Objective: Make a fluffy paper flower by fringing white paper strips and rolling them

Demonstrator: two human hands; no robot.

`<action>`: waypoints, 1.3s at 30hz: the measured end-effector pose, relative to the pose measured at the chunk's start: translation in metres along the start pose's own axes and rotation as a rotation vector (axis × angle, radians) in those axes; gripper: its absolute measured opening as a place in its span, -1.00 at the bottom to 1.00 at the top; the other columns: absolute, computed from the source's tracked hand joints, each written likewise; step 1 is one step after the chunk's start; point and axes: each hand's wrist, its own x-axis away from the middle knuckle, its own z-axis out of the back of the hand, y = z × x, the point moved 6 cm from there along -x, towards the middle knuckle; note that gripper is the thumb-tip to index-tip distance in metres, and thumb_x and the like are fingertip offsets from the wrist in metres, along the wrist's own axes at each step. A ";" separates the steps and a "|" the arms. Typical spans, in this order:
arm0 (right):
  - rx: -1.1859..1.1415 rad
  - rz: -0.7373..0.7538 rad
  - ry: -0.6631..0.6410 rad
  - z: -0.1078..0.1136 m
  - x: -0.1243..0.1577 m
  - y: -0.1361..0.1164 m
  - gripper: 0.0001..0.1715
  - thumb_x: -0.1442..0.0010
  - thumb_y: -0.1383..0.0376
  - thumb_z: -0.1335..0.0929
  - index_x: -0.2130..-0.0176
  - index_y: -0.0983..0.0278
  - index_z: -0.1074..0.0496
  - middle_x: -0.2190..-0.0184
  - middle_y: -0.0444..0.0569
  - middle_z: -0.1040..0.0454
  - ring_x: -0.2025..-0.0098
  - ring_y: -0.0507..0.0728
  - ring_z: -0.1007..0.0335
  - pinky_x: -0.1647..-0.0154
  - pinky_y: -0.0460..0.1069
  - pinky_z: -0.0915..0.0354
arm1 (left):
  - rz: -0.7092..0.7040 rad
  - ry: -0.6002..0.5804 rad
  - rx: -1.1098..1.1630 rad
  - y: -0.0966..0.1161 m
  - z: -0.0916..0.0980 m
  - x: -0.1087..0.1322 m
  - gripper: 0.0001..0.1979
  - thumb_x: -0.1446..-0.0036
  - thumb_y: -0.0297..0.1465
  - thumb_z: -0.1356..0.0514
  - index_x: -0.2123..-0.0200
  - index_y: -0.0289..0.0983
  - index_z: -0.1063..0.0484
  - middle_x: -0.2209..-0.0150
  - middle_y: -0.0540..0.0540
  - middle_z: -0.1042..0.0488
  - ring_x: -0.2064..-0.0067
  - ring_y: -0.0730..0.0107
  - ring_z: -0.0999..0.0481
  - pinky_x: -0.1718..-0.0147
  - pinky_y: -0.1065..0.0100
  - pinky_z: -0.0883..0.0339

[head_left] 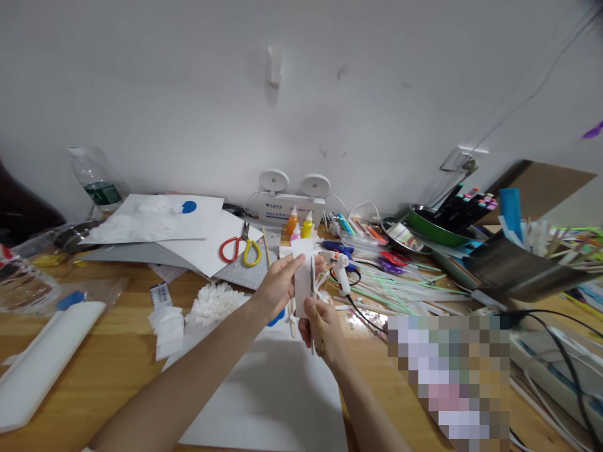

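My left hand [281, 284] is closed on a small white foam piece [302, 276], holding it upright above the desk. My right hand [320, 326] sits just below it, closed on a pair of scissors [313, 295] whose thin blades run up along the piece's right side. A white sheet [273, 389] lies on the wooden desk under both forearms. A glue gun [342, 276] rests just right of my hands.
Red and yellow scissors [240, 250] lie on paper sheets [160, 220] behind. Small paint bottles [299, 224], markers, straws [400, 292], a green bowl [431, 229] and a pen box crowd the right. White fluffy scraps [214, 302], a foam roll [42, 364] and a water bottle [97, 182] lie left.
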 end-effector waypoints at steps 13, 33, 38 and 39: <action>-0.002 -0.061 0.003 -0.002 0.000 0.001 -0.38 0.12 -0.21 -0.18 0.69 0.28 -0.17 0.93 -0.22 -0.11 0.90 -0.10 0.07 0.90 -0.18 0.16 | -0.017 0.002 0.064 0.002 0.001 -0.002 -0.79 -0.06 -0.46 -0.05 0.26 -0.41 -0.40 0.27 -0.21 -0.50 0.21 0.29 -0.48 0.23 0.33 -0.33; -0.020 -0.005 -0.057 -0.002 -0.001 0.001 -0.34 0.01 -0.17 -0.11 0.56 0.36 -0.28 0.85 -0.21 -0.16 0.82 -0.09 -0.02 0.79 -0.18 0.04 | -0.081 0.044 -0.042 0.007 0.007 -0.001 -0.74 0.01 -0.38 -0.12 0.24 -0.38 -0.43 0.29 -0.18 -0.51 0.21 0.29 -0.47 0.22 0.34 -0.31; -0.002 -0.037 -0.098 -0.004 -0.002 0.004 -0.39 0.01 -0.14 -0.15 0.56 0.35 -0.28 0.85 -0.22 -0.16 0.82 -0.10 -0.02 0.80 -0.18 0.05 | -0.107 0.099 0.032 0.009 0.009 -0.002 -0.78 -0.01 -0.43 -0.09 0.29 -0.40 -0.44 0.31 -0.18 -0.52 0.19 0.27 -0.46 0.18 0.31 -0.31; 0.006 -0.044 -0.104 -0.004 -0.002 0.004 -0.39 0.01 -0.14 -0.15 0.57 0.35 -0.27 0.85 -0.22 -0.16 0.82 -0.10 -0.02 0.80 -0.19 0.06 | -0.117 0.112 0.045 0.010 0.009 -0.002 -0.79 -0.01 -0.44 -0.08 0.30 -0.40 -0.44 0.31 -0.18 -0.52 0.19 0.27 -0.46 0.18 0.30 -0.31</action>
